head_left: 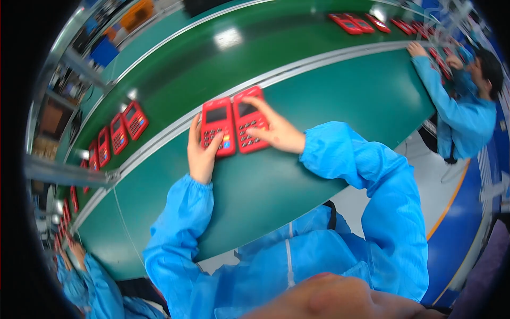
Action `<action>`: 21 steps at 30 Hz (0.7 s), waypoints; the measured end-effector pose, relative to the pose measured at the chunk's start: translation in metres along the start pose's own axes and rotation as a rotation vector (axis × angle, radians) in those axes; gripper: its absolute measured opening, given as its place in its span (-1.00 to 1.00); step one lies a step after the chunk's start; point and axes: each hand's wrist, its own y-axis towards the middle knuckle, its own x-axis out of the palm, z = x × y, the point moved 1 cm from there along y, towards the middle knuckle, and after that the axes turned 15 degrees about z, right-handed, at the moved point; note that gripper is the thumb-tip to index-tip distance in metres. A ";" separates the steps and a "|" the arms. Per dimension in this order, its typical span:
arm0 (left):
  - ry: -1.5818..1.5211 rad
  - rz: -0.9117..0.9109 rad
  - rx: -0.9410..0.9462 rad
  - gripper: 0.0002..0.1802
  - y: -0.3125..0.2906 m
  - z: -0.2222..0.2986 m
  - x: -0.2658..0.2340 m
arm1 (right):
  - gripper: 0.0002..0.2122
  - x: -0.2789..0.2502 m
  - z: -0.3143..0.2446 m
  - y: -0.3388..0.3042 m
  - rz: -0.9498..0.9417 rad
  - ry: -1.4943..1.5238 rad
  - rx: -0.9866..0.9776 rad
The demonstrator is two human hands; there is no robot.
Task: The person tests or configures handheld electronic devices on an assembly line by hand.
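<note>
Two red card payment terminals lie side by side at the far edge of the green worktop, screens at the far end and keypads nearer me. My left hand (203, 151) grips the left terminal (217, 115) along its left side, the thumb over its keypad. Around the right terminal (247, 125) my right hand (268, 127) is closed, with fingers across the screen and keypad. The terminals' inner edges are close together. Their undersides are hidden.
Beyond the worktop's metal rail (287, 73) runs a green conveyor belt (191, 69). More red terminals (118, 132) stand on it at the left, others (351, 24) at the far right. A co-worker (462, 106) sits at the right; another's sleeve (106, 290) shows at lower left.
</note>
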 end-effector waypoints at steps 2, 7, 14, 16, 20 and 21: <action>-0.055 0.011 0.087 -0.34 0.026 0.000 0.009 | -0.38 -0.003 -0.002 0.023 0.049 -0.082 -0.087; 0.150 0.252 0.477 -0.33 0.115 -0.018 0.017 | -0.37 0.002 0.016 0.117 0.187 -0.271 -0.284; 0.911 0.279 0.677 -0.47 0.167 -0.039 -0.007 | -0.47 -0.015 0.054 0.183 0.289 -0.870 -0.551; 1.055 0.204 0.746 -0.45 0.149 -0.034 0.004 | -0.46 -0.017 0.055 0.176 0.242 -0.850 -0.590; 1.178 0.199 0.684 -0.39 0.147 -0.034 -0.002 | -0.44 -0.006 0.045 0.157 0.095 -1.023 -0.714; 1.220 0.203 0.665 -0.38 0.146 -0.033 0.002 | -0.45 -0.009 0.045 0.158 0.099 -0.998 -0.671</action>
